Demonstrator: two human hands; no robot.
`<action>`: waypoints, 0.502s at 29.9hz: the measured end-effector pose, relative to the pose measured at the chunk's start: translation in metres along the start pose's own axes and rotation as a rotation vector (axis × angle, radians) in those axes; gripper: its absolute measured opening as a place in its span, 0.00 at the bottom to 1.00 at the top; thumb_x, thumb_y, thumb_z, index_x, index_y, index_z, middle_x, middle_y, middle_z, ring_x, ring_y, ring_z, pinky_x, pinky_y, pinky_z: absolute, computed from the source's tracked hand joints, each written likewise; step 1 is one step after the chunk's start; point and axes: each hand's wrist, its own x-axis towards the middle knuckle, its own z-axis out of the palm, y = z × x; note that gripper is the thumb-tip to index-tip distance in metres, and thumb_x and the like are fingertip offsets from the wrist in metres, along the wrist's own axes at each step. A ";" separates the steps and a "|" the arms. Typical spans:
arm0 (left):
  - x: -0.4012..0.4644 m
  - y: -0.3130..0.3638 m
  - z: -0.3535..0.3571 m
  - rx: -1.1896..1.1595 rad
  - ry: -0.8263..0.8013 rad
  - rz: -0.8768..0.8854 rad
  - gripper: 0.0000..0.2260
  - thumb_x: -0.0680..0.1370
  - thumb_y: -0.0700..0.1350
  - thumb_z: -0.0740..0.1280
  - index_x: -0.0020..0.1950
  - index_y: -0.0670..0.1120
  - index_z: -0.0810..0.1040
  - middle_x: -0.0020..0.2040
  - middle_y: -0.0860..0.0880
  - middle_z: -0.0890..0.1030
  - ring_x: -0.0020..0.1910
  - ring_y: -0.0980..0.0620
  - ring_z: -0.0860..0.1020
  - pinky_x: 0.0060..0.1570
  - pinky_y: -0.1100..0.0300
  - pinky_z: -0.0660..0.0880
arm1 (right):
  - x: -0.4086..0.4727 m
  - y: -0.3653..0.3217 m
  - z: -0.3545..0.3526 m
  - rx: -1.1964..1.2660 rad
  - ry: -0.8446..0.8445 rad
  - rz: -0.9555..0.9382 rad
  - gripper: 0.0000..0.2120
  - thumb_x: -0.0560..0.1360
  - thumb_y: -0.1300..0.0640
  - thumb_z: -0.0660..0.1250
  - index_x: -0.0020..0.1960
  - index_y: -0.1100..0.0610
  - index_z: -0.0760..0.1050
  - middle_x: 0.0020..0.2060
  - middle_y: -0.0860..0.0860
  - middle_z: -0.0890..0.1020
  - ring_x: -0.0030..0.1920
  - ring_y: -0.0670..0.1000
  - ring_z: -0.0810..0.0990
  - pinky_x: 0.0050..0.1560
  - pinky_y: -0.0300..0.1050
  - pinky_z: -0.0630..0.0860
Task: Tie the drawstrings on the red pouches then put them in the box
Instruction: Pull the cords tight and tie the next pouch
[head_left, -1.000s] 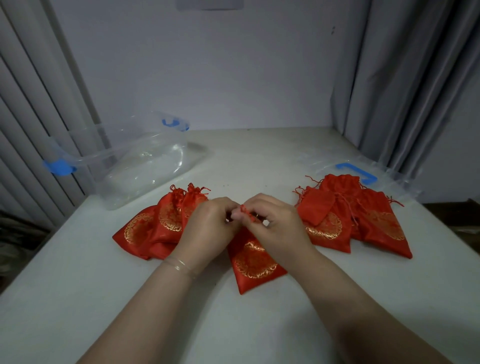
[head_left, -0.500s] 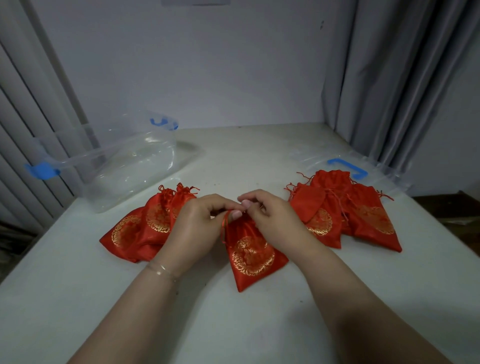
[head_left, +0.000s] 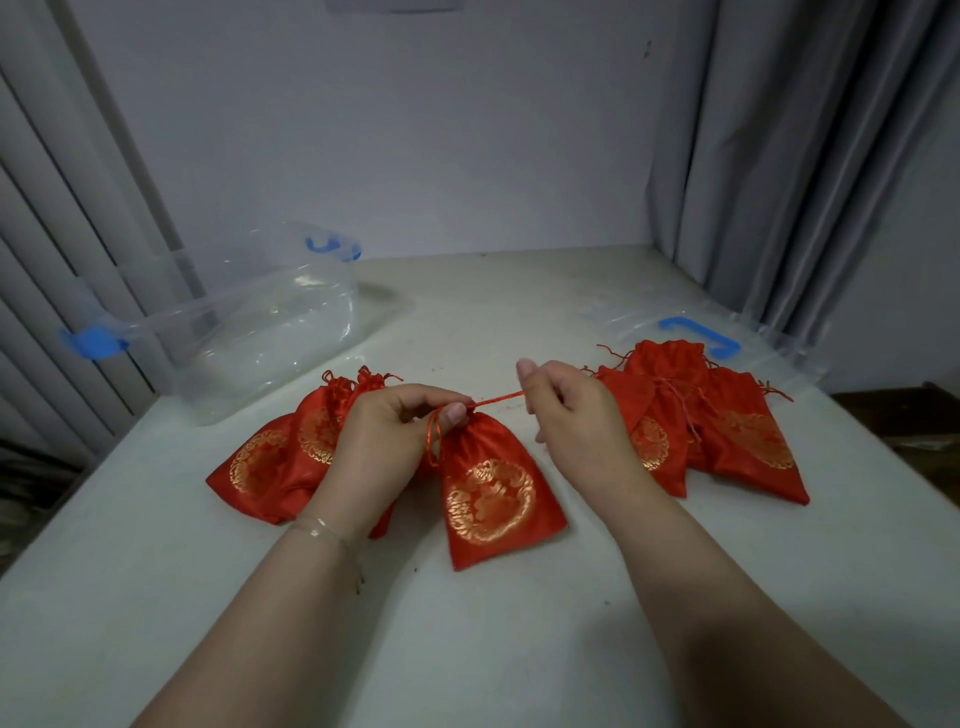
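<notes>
your right hand (head_left: 576, 410) had drawn away from the left, pulling the drawstring (head_left: 496, 400) taut; your left hand (head_left: 395, 431) pinched the neck of the middle pouch (head_left: 491, 499) on the bench (head_left: 493, 649), so its mouth was cinched, knot unfinished, the box (head_left: 249, 332) empty.

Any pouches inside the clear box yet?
No, the clear box holds nothing red; the pouches lie on the table.

I'm seeing glossy satin-like cloth on the red pouch (head_left: 493, 499), gold motif shimmering; the box (head_left: 249, 332) is looking like clear glossy plastic; the table (head_left: 467, 649) is showing matt.
</notes>
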 end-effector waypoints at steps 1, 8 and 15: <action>0.001 -0.001 0.000 -0.021 0.014 -0.022 0.04 0.72 0.38 0.72 0.45 0.43 0.85 0.41 0.49 0.85 0.43 0.54 0.83 0.46 0.64 0.79 | -0.001 -0.002 -0.001 0.015 0.008 -0.012 0.21 0.79 0.51 0.61 0.30 0.61 0.68 0.23 0.47 0.69 0.28 0.51 0.71 0.32 0.47 0.67; 0.002 -0.003 -0.004 0.103 0.088 0.050 0.07 0.70 0.37 0.75 0.39 0.49 0.81 0.38 0.52 0.83 0.38 0.56 0.80 0.39 0.66 0.76 | 0.005 0.013 -0.004 -0.269 -0.110 0.098 0.20 0.72 0.52 0.65 0.26 0.58 0.66 0.23 0.50 0.69 0.27 0.50 0.68 0.33 0.51 0.71; -0.007 0.003 0.000 0.343 -0.058 0.262 0.10 0.71 0.34 0.70 0.41 0.48 0.75 0.41 0.57 0.80 0.45 0.63 0.79 0.44 0.73 0.70 | 0.004 0.002 -0.006 0.062 -0.096 -0.098 0.08 0.74 0.55 0.68 0.48 0.42 0.79 0.48 0.41 0.81 0.52 0.44 0.77 0.50 0.40 0.72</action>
